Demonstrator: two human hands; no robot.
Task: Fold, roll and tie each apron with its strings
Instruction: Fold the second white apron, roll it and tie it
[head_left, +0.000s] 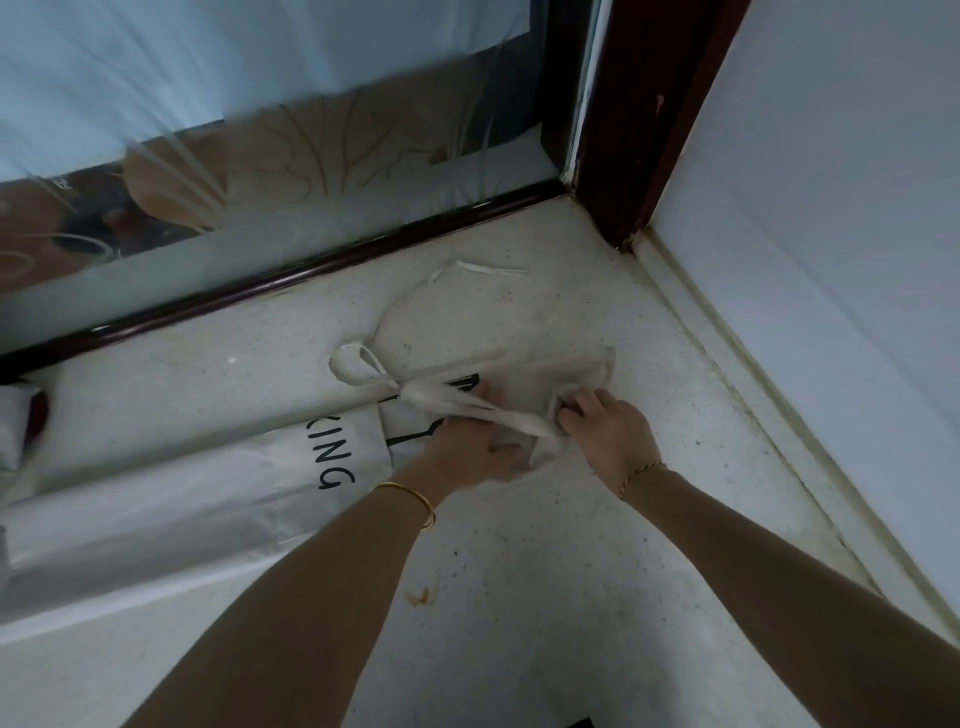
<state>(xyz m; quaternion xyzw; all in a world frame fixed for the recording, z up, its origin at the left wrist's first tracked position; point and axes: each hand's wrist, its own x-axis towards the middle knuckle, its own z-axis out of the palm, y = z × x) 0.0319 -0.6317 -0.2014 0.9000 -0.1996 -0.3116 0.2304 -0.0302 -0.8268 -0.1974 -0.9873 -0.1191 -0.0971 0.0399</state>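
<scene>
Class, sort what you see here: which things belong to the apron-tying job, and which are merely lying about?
Job: left hand, gripping the rolled apron; right hand, pinching its strings; lettered apron, flat at left.
Lying about: brown stain on the counter; white bundle, far left; dark window frame.

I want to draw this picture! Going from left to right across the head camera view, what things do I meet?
Flat apron with black letters → left hand → right hand, fingers pinching the strings → skirting → white wall.
</scene>
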